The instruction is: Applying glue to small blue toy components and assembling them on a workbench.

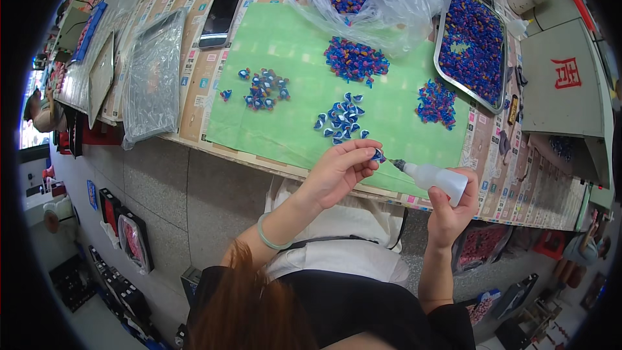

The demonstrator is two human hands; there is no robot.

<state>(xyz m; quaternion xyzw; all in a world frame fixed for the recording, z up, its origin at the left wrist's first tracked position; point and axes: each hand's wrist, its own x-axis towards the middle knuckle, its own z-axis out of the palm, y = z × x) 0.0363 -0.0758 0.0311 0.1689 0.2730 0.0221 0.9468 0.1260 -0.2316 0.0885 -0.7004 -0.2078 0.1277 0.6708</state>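
Grip of the left hand holds one small, shiny blue piece above the green sheet; the right hand holds a translucent white plastic bottle, dark nozzle near this piece.

- A worktable with a patterned, striped covering spans the upper frame.
- Centre: a green sheet.
- Upper left: a black smartphone.
- Farther left: a flat plastic-wrapped tray.
- Upper right: a rimmed metal tray.
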